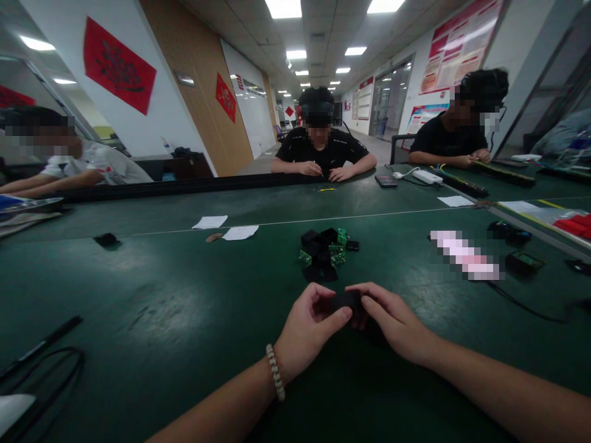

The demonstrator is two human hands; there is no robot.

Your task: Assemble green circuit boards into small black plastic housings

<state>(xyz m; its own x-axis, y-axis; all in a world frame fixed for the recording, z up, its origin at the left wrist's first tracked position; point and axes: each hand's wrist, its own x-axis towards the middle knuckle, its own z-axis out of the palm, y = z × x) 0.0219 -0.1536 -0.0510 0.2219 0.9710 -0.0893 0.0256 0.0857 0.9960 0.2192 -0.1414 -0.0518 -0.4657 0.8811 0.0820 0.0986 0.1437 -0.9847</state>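
Head view: a small black piece (pixel 345 300) is held between two bare hands, low over the green tabletop (pixel 194 344). One end is pinched by the thumb and fingers of the left hand (pixel 307 329), the other by those of the right hand (pixel 401 324), so both grips are narrow and closed on the same piece. Its underside is hidden, and whether anything is fitted inside cannot be told. Just beyond the grip, black casings (pixel 312 244) are heaped loosely, with green circuit boards (pixel 338 255) tilted among them and flat black pieces (pixel 321 273) at the near edge. As far as can be judged, only one piece is being worked on; the heaped casings and boards are touched by neither hand, and no row of finished units can be made out near the grip. Farther beyond the grip and to its left, white papers (pixel 241 232) are laid; well apart to its right, a dark module (pixel 524 263) is placed. Directly opposite, a seated co-worker (pixel 318 147) is seen.
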